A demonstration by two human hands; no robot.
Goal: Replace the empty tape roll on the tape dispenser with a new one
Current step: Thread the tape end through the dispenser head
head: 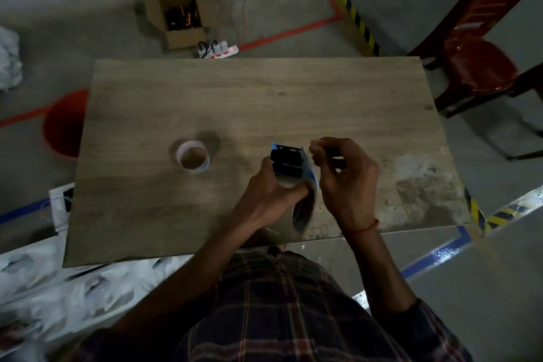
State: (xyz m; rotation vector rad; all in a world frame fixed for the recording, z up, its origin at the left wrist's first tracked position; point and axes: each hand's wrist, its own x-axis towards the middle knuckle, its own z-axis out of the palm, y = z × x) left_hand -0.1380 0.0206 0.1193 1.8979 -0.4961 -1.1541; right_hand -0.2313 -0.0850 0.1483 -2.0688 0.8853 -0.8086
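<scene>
The blue and black tape dispenser (289, 161) is held over the near part of the wooden table (235, 97). My left hand (271, 189) grips its left side. A roll of tape (302, 213) sits in the dispenser's near end, partly hidden by that hand. My right hand (342, 178) is at the dispenser's right side with its fingers pinched together near the top edge; what they pinch is too small to tell. An empty cardboard tape core (193, 156) stands on end on the table to the left, apart from both hands.
A red plastic chair (482, 64) stands at the table's far right corner. A red bucket (63, 126) sits on the floor at the left edge. An open cardboard box (176, 13) and a power strip (217, 48) lie on the floor beyond the table.
</scene>
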